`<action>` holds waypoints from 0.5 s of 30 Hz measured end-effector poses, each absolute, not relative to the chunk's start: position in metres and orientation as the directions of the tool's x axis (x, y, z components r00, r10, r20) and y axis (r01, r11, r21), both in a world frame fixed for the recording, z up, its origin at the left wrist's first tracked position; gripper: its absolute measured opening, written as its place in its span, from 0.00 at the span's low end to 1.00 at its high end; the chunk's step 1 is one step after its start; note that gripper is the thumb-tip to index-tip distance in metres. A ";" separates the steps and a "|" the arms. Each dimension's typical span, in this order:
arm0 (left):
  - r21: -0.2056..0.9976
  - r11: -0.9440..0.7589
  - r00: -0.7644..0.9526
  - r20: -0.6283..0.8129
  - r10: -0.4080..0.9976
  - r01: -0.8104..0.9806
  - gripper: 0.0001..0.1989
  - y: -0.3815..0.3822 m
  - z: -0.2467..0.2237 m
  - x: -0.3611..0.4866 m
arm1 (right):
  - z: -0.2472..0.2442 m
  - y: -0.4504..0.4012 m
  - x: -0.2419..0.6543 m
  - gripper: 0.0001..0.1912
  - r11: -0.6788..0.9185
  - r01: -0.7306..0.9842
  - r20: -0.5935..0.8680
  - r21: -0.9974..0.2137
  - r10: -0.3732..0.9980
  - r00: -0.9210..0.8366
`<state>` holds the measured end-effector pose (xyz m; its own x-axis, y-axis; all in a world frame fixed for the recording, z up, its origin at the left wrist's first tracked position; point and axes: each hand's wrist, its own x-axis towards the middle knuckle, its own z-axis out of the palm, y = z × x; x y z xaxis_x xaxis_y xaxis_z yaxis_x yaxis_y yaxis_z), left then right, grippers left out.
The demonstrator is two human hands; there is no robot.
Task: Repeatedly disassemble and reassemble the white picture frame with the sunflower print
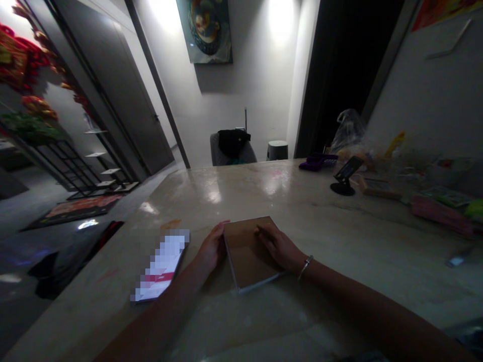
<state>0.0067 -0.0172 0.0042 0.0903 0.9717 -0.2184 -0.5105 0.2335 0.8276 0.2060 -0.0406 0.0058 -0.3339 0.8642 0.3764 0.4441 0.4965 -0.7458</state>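
A flat, square-cornered brown board with a thin whitish rim lies on the pale marble-look table, in front of me. My left hand grips its left edge, thumb near the upper left corner. Over the upper right part of the board rests my right hand, its fingers curled together and the fingertips close to the brown surface. Whether anything small is between those fingers is hidden. A bracelet circles the right wrist. Left of my left forearm lies a lit phone, its screen blurred out.
Toward the right stands a black phone stand beside a small wooden-framed item. Behind them are a purple item and a clear plastic bag. A pink cloth lies farther right. Past the far edge is a chair.
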 end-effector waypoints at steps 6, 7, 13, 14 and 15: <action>0.825 0.230 0.085 -0.217 0.972 -0.517 0.13 -0.019 0.008 0.008 | 0.009 -0.041 0.206 0.13 0.483 0.403 0.373 -0.777 0.870 -0.323; 0.823 0.230 0.088 -0.216 0.972 -0.519 0.12 -0.019 0.008 0.008 | 0.008 -0.041 0.206 0.13 0.487 0.398 0.375 -0.777 0.867 -0.328; 0.805 0.273 0.128 -0.243 0.962 -0.527 0.07 -0.019 0.013 0.006 | 0.007 -0.040 0.206 0.12 0.505 0.384 0.386 -0.773 0.854 -0.348; 0.803 0.282 0.135 -0.249 0.959 -0.525 0.07 -0.020 0.014 0.007 | 0.007 -0.040 0.206 0.12 0.504 0.384 0.384 -0.774 0.855 -0.348; 0.801 0.291 0.144 -0.254 0.956 -0.522 0.07 -0.021 0.016 0.007 | 0.008 -0.040 0.206 0.12 0.502 0.385 0.383 -0.774 0.856 -0.347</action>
<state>0.0075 -0.0209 0.0158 0.1442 0.9565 -0.2538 -0.5223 0.2914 0.8014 0.2064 -0.0398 0.0077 -0.3470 0.8561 0.3828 0.3849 0.5023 -0.7743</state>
